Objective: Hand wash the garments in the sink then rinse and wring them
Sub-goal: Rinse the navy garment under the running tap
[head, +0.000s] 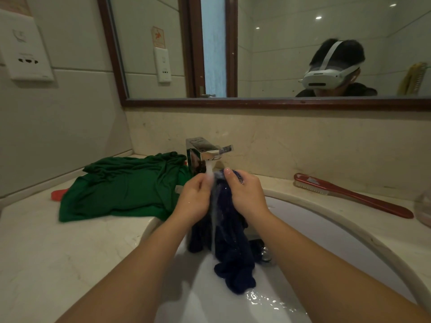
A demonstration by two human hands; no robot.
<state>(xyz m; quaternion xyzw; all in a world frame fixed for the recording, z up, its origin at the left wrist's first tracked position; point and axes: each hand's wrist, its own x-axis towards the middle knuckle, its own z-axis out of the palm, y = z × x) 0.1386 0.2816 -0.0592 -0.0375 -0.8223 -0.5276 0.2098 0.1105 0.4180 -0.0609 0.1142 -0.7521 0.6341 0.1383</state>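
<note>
Navy garment (pixel 229 259) hangs over the sink (pixel 349 220), with its upper end held up under the tap (pixel 203 152) and its lower end lying bunched on the white basin. The water (pixel 210 170) runs from the tap onto the top of the cloth and goes down its front. The left hand (pixel 196 197) and the right hand (pixel 247 194) both grip the upper end, fingers curled round the cloth, close to each other with the stream between them; the right thumb points up. Both hands are wet. Behind the hanging cloth there is a dark spot at the basin bottom, perhaps the drain (pixel 263 250), but it is half hidden. Some water lies in the near part of the basin. A green garment (pixel 126 187) lies crumpled on the counter (pixel 70 252), left of the tap, with one edge near the sink rim; a small red thing (pixel 57 194) shows from under its left side. On the right side of the counter lies a red brush (pixel 349 194), bristles down, well apart from the hands. A mirror (pixel 279 43) hangs on the wall above.
</note>
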